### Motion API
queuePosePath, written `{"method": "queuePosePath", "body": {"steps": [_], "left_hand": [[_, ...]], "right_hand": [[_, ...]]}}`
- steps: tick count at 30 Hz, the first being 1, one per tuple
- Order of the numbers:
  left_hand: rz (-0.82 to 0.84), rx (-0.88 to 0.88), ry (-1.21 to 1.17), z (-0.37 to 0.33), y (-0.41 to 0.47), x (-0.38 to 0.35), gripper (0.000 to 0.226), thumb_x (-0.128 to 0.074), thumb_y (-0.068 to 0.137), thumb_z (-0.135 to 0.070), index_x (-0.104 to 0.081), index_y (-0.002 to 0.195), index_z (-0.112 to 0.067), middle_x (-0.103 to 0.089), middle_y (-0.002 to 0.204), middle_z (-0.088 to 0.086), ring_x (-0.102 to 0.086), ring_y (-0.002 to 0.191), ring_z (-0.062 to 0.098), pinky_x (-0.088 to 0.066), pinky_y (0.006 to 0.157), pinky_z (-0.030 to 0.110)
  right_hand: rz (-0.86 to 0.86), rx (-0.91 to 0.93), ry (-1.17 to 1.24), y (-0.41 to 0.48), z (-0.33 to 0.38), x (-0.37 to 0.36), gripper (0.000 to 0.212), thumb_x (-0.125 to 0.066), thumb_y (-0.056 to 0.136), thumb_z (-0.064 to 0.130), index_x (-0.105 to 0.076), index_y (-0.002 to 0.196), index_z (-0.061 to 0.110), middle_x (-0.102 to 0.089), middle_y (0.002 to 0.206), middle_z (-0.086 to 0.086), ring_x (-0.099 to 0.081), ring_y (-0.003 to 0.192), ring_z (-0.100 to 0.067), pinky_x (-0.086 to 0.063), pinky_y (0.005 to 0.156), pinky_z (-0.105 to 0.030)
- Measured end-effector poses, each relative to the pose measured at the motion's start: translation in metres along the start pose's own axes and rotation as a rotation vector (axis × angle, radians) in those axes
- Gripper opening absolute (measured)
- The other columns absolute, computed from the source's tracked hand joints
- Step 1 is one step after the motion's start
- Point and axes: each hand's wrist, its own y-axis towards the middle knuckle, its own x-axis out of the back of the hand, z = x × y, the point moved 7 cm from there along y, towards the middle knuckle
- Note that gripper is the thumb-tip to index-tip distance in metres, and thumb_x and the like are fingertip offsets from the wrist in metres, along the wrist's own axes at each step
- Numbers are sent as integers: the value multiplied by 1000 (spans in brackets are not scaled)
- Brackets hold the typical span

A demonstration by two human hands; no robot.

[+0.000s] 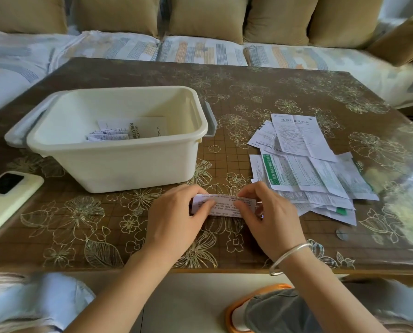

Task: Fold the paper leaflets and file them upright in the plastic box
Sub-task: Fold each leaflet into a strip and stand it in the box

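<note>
A narrow folded paper leaflet (224, 205) lies on the table near its front edge. My left hand (174, 219) pinches its left end. My right hand (270, 217), with a silver bangle on the wrist, pinches its right end, thumb on top. Just behind the hands stands the cream plastic box (138, 164) with grey handles. Inside it lie a few folded leaflets (109, 135) and a white booklet, flat or leaning at the bottom. To the right is a loose pile of unfolded leaflets (304, 169), overlapping one another.
A white phone (6, 195) lies face down at the table's left edge. The table (272, 92) has a brown floral cover. A sofa with tan cushions runs behind it. An orange-rimmed stool (234, 308) shows below the table edge by my knees.
</note>
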Motion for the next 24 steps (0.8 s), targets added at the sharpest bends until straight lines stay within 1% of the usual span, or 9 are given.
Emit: {"method": "queuePosePath", "body": {"steps": [2, 7, 10, 14, 15, 17, 19, 21, 24], "left_hand": [[8, 33, 47, 0, 3, -2, 16, -68, 85, -43, -68, 89, -27, -66, 79, -15, -56, 65, 5, -47, 49, 22], [19, 39, 120, -2, 3, -5, 19, -70, 83, -44, -63, 94, -30, -64, 89, -16, -55, 68, 4, -39, 49, 15], [16, 36, 133, -2, 2, -6, 26, -72, 83, -42, -63, 104, -29, -64, 99, -14, -50, 71, 1, -28, 52, 8], [17, 11, 143, -5, 0, -7, 38, -76, 80, -34, -62, 114, -23, -63, 109, -8, -51, 73, 3, -23, 56, 5], [13, -5, 151, -5, 0, -7, 38, -76, 80, -33, -63, 114, -23, -61, 111, -7, -54, 75, 4, -27, 57, 6], [-6, -43, 161, -7, -1, -6, 37, -76, 80, -30, -64, 114, -22, -58, 115, -4, -59, 85, 8, -41, 62, 12], [-30, -79, 183, -10, -1, -6, 37, -77, 78, -26, -65, 112, -20, -56, 119, -1, -57, 100, 15, -51, 79, 26], [-44, -117, 229, -13, -1, -6, 33, -78, 76, -22, -67, 108, -20, -58, 114, -1, -53, 105, 19, -47, 88, 35], [-29, -176, 235, -17, -2, -9, 18, -77, 78, -20, -69, 95, -23, -62, 97, -8, -54, 93, 17, -39, 79, 32]], "right_hand": [[30, -39, -19, 3, -4, -3, 14, -70, 84, 30, -59, 91, 26, -63, 84, 14, -54, 69, -7, -39, 55, -15], [81, -54, -98, 8, -1, -5, 19, -74, 79, 28, -62, 94, 25, -59, 91, 11, -53, 80, -9, -44, 62, -23], [170, -71, -113, 14, -1, -7, 25, -72, 80, 36, -62, 100, 26, -56, 99, 10, -51, 87, -9, -46, 70, -24], [316, -94, -110, 22, -1, -9, 37, -72, 76, 48, -60, 105, 28, -53, 104, 10, -50, 93, -9, -45, 80, -25], [348, -101, -126, 24, 0, -10, 40, -72, 75, 49, -59, 107, 28, -53, 105, 9, -49, 93, -10, -44, 81, -24], [413, -117, -189, 28, 1, -13, 45, -72, 74, 50, -56, 109, 28, -51, 107, 7, -50, 95, -12, -43, 82, -24], [482, -130, -249, 32, 3, -15, 47, -72, 74, 51, -54, 111, 27, -51, 108, 5, -50, 97, -13, -40, 83, -24], [549, -146, -272, 37, 5, -17, 48, -73, 74, 51, -52, 110, 26, -54, 108, 5, -49, 95, -13, -39, 80, -23], [643, -152, -300, 42, 8, -19, 49, -73, 74, 50, -52, 108, 23, -59, 105, 6, -50, 91, -12, -37, 76, -23]]}}
